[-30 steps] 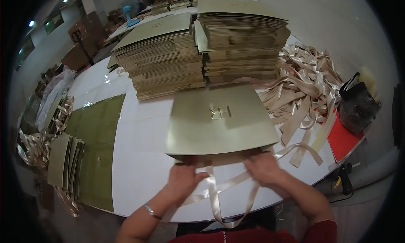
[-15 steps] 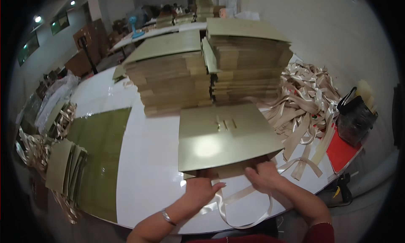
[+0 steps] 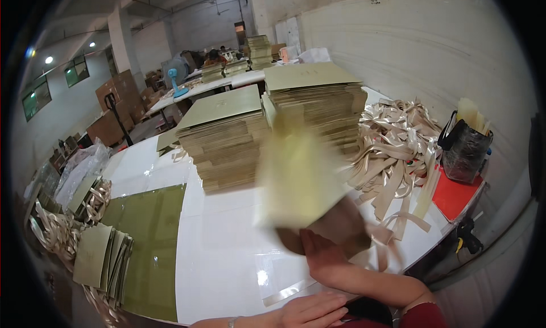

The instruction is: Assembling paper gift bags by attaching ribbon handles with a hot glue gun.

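A gold paper bag (image 3: 304,174) is held up in front of me, tilted and smeared by motion. My right hand (image 3: 327,261) is closed on its near edge, by the dark open mouth, with some fingers hidden inside. A beige ribbon (image 3: 388,249) trails from the bag beside that hand, also blurred. Low at the front edge of the table, my left hand (image 3: 314,310) lies flat with its fingers stretched out, holding nothing, just below my right forearm. Beneath, a short strip of ribbon (image 3: 289,291) rests on the white table (image 3: 227,260).
Two tall stacks of flat gold bags, a left stack (image 3: 224,140) and a right stack (image 3: 318,92), stand behind. A heap of ribbons (image 3: 398,140), a black pouch (image 3: 466,151) and a red sheet (image 3: 456,194) are at right. At left are an olive board (image 3: 152,242) and upright bags (image 3: 102,254).
The bag has left the tabletop and swung upright in my right hand. My left hand has let go of it and drawn back to the table's front edge. The view has tilted upward.
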`<state>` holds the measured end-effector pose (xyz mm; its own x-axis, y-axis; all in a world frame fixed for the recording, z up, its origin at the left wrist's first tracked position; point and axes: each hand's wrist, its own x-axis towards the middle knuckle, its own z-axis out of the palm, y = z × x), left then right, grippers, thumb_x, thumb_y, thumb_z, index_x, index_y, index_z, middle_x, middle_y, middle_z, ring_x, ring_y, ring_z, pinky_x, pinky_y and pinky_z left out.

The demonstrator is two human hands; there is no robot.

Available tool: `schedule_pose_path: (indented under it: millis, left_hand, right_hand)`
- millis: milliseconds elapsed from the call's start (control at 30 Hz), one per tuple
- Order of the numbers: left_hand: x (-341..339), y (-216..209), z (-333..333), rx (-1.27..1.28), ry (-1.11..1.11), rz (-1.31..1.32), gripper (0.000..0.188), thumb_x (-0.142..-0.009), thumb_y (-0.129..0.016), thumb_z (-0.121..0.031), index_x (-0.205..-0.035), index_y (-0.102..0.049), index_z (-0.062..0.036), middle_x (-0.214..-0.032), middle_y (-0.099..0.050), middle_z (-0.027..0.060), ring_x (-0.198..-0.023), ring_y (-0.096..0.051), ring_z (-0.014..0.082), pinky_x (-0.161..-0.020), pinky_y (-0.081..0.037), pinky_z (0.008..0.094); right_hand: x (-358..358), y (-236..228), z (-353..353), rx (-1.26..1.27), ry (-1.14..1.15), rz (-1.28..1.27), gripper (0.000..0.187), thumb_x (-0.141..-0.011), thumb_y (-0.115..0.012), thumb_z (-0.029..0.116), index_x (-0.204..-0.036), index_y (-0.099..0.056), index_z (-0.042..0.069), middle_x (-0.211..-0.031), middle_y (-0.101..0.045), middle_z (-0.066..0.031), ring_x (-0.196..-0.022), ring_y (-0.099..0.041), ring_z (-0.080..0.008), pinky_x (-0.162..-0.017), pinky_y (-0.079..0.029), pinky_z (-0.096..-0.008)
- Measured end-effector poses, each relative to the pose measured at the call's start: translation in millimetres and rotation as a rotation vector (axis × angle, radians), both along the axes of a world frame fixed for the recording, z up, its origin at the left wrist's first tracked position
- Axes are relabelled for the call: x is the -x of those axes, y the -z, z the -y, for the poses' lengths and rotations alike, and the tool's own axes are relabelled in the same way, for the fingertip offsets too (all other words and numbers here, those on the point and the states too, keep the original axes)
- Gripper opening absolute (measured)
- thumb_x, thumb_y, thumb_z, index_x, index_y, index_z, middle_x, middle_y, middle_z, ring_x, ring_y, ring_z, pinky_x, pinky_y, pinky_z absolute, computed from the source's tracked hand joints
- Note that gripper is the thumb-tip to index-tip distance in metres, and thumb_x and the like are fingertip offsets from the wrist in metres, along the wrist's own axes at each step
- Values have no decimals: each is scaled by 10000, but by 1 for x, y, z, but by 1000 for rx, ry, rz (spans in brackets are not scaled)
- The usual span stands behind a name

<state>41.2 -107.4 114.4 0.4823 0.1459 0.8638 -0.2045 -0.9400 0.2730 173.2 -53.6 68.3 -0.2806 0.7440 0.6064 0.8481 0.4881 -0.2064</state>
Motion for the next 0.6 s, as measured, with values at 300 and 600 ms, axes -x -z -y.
schedule_pose_path:
  millis: [300,600]
  left_hand:
    - [66,1,-40,437,-120,-922,347,-785,-649,-220,-1023,-601,28,-902,-606,188,-939,-579,348,-864,-436,429]
    - [144,4,-73,260,-518,-1065,354,-717,-715,-200,-985,-595,-2,-938,-609,185,-897,-588,329,-799,-475,433]
  right_hand:
    - [-99,22,16,393,-196,28,385,-761,-581,193,-1103,-560,18,-1046,-584,-194,-1017,-537,-356,-908,-421,-411]
    - [-132,-41,2,899,-201,377,346,-742,-594,255,-958,-574,-15,-834,-622,-251,-823,-616,-371,-717,-502,-421]
